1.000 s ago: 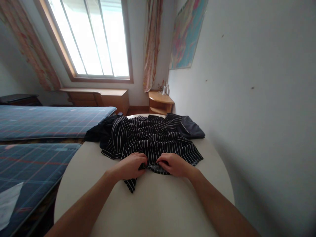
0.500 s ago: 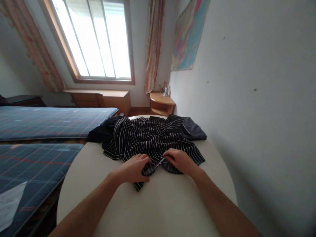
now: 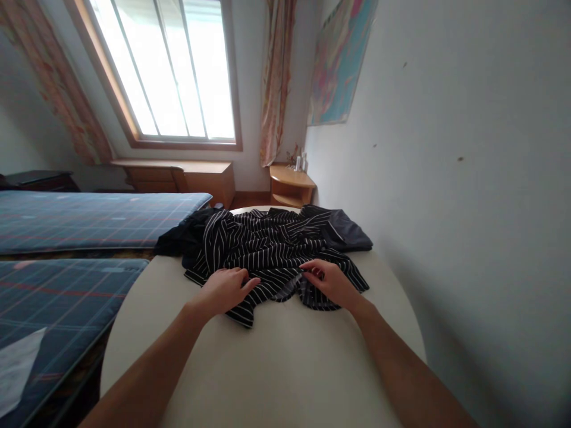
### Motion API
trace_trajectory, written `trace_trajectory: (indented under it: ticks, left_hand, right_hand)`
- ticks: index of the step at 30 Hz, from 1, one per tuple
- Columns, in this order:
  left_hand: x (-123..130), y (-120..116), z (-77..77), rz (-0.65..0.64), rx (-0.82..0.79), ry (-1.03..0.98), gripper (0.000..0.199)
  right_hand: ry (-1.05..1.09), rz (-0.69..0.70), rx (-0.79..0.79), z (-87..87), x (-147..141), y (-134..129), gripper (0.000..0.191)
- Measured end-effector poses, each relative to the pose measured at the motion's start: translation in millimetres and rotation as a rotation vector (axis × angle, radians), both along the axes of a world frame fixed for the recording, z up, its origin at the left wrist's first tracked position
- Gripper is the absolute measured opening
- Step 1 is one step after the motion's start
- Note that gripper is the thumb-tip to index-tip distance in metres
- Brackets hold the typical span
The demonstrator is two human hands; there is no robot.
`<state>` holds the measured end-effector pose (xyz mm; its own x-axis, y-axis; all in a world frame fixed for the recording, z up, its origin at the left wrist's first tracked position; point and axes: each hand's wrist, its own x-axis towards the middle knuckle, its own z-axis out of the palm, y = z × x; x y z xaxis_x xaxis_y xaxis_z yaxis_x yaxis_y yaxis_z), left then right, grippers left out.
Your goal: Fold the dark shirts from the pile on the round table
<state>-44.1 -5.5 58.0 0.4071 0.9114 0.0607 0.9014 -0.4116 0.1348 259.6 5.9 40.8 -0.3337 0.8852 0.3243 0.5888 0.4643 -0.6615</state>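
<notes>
A black garment with white stripes (image 3: 267,246) lies rumpled across the far half of the round white table (image 3: 285,362). My left hand (image 3: 227,289) rests on its near left part, palm down, thumb stretched out to the right and fingers apart from it. My right hand (image 3: 325,280) is at the near edge, thumb and forefinger pinched together on the striped cloth. Dark grey folded cloth (image 3: 350,230) lies at the garment's right end, and plain black cloth (image 3: 185,233) at its left end.
Two plaid mattresses (image 3: 102,220) stand left of the table, the nearer one with a white paper (image 3: 20,368) on it. A white wall (image 3: 468,238) rises at the right. Beyond the table are a wooden desk (image 3: 209,172) and a corner shelf (image 3: 292,176).
My left hand has moved left and a little away from me, letting go of the near edge. The cloth there now lies flatter. My right hand has shifted slightly.
</notes>
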Motion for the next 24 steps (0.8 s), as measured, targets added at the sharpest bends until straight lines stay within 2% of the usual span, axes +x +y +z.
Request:
trace_trajectory:
  ticks: [3, 6, 9, 12, 15, 18, 21, 24]
  left_hand:
    - [9, -4, 3.0, 0.047, 0.083, -0.017, 0.041]
    - [17, -8, 0.1, -0.109, 0.044, -0.094, 0.025]
    - [19, -13, -4.7, -0.233, -0.059, -0.086, 0.03]
    - [13, -14, -4.8, -0.224, -0.099, -0.046, 0.028]
    - [4, -13, 2.1, -0.184, -0.179, -0.001, 0.021]
    - [-1, -13, 12.7, -0.108, -0.299, 0.038, 0.043]
    - [2, -14, 20.4, -0.049, -0.297, 0.005, 0.057]
    - [10, -16, 19.9, -0.128, -0.226, -0.085, 0.04]
  right_hand:
    - [0.001, 0.148, -0.021, 0.7, -12, -6, 0.023]
    - [-0.029, 0.235, -0.024, 1.7, -17, -11, 0.027]
    - [-0.087, 0.239, -0.02, 2.9, -15, -13, 0.028]
    - [-0.144, 0.241, -0.059, 3.8, -12, -13, 0.03]
    - [-0.189, 0.256, -0.111, 3.3, -11, -13, 0.042]
    - [-0.202, 0.274, -0.115, 2.0, -12, -11, 0.044]
    - [-0.21, 0.308, -0.094, 1.7, -12, -11, 0.034]
    - [-0.212, 0.317, -0.11, 3.0, -12, -13, 0.031]
